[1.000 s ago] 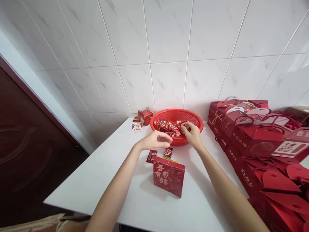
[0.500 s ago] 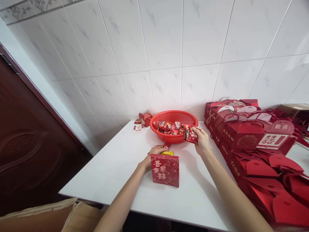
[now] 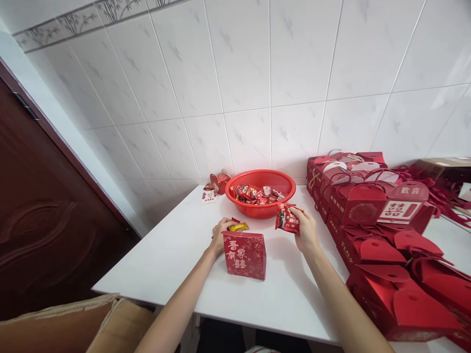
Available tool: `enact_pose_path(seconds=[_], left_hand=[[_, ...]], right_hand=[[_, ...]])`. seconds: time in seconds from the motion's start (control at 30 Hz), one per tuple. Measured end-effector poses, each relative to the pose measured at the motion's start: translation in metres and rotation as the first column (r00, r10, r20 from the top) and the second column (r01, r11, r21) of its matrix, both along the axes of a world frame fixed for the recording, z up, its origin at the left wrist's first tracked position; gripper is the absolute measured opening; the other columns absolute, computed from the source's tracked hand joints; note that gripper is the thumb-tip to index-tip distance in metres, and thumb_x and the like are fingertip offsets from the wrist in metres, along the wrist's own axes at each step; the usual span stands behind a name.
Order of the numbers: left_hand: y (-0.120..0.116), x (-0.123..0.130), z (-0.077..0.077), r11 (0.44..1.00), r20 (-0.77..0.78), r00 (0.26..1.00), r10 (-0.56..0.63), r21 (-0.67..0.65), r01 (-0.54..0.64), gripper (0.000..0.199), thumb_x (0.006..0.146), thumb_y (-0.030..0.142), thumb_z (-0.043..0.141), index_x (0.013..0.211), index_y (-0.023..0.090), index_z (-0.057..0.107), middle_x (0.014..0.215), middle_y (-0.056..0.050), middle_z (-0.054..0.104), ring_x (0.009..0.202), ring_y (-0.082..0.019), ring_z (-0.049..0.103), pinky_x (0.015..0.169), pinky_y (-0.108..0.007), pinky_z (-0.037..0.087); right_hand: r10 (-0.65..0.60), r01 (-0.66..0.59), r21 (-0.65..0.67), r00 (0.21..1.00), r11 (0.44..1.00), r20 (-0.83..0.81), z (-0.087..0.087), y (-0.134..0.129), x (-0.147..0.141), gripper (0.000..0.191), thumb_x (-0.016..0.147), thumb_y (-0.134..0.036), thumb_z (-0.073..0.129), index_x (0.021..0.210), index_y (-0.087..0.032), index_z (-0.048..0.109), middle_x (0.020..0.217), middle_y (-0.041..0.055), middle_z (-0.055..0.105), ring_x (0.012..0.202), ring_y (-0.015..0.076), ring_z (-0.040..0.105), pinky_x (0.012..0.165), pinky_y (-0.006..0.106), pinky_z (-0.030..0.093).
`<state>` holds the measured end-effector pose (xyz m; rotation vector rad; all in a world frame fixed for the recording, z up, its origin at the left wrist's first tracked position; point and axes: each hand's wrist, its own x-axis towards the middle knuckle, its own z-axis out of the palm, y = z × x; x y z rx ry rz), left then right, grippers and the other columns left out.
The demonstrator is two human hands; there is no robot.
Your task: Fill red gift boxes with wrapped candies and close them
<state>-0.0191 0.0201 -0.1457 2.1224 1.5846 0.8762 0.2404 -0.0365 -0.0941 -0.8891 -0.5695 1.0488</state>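
In the head view, a tan cardboard carton point(image 3: 119, 326) sits nearest, below the tabletop point(image 3: 162, 260). A flat, printed red paper box point(image 3: 245, 256) stands upright, partly blocking the left hand point(image 3: 220, 232), whose curled fingers hold a shiny yellow packet point(image 3: 238, 227). The right hand point(image 3: 305, 229) is closed, pinching a glossy red packet point(image 3: 286, 219) above the smooth white surface. Red handled boxes point(image 3: 371, 235) are stacked along the right. Farther back, a round plastic basket point(image 3: 257, 211) holds wrapped sweets point(image 3: 253, 194), near a small box point(image 3: 221, 182) and white card point(image 3: 209, 197), before the marbled tile wall point(image 3: 243, 73).
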Motion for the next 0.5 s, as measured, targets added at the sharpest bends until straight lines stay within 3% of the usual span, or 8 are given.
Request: enact_pose_path(seconds=[0.13,0.27,0.33,0.4,0.5], left_hand=[[0.000,-0.002,-0.004,0.999,0.091,0.995,-0.038,0.040,0.034,0.031,0.071,0.038,0.072,0.094,0.018,0.076,0.100,-0.008,0.063,0.096,-0.023,0.064,0.090,-0.035,0.051],[-0.003,-0.004,0.006,0.983,0.246,0.967,0.058,0.153,-0.098,0.025,0.067,0.037,0.071,0.082,0.018,0.075,0.094,-0.006,0.064,0.084,-0.021,0.063,0.079,-0.035,0.053],[0.001,-0.005,0.025,0.951,0.339,0.934,0.115,0.233,-0.202,0.023,0.065,0.037,0.071,0.077,0.018,0.074,0.092,-0.005,0.065,0.080,-0.020,0.062,0.074,-0.033,0.053],[0.012,-0.001,0.055,0.914,0.391,0.914,0.108,0.322,-0.246,0.024,0.064,0.039,0.073,0.075,0.018,0.073,0.090,-0.005,0.066,0.082,-0.020,0.062,0.075,-0.032,0.053],[0.041,0.023,0.110,0.908,0.374,0.927,-0.025,0.396,-0.136,0.025,0.065,0.036,0.073,0.081,0.017,0.075,0.096,-0.006,0.067,0.093,-0.022,0.063,0.086,-0.034,0.051]], right_hand=[[0.045,-0.045,0.026,0.999,0.999,-0.025,0.010,-0.009,-0.005,0.028,0.053,-0.036,0.077,0.071,-0.019,0.065,0.067,-0.0001,0.067,0.058,0.0148,0.060,0.055,0.027,0.050],[0.054,-0.050,0.057,0.996,0.997,-0.073,0.019,-0.018,-0.005,0.029,0.050,-0.035,0.080,0.068,-0.018,0.066,0.065,-0.0011,0.066,0.056,0.0131,0.058,0.052,0.024,0.047],[0.049,-0.044,0.058,0.993,0.997,-0.103,0.023,-0.020,-0.003,0.028,0.048,-0.034,0.081,0.067,-0.018,0.066,0.064,-0.0015,0.066,0.055,0.0128,0.057,0.052,0.024,0.046],[0.050,-0.043,0.057,0.992,0.997,-0.120,0.026,-0.021,-0.001,0.028,0.047,-0.033,0.081,0.067,-0.018,0.067,0.064,-0.0012,0.066,0.056,0.0132,0.058,0.052,0.024,0.047],[0.061,-0.056,0.045,0.990,0.997,-0.124,0.028,-0.021,-0.001,0.029,0.048,-0.034,0.081,0.068,-0.018,0.068,0.064,-0.0004,0.067,0.056,0.0143,0.059,0.051,0.025,0.047]])
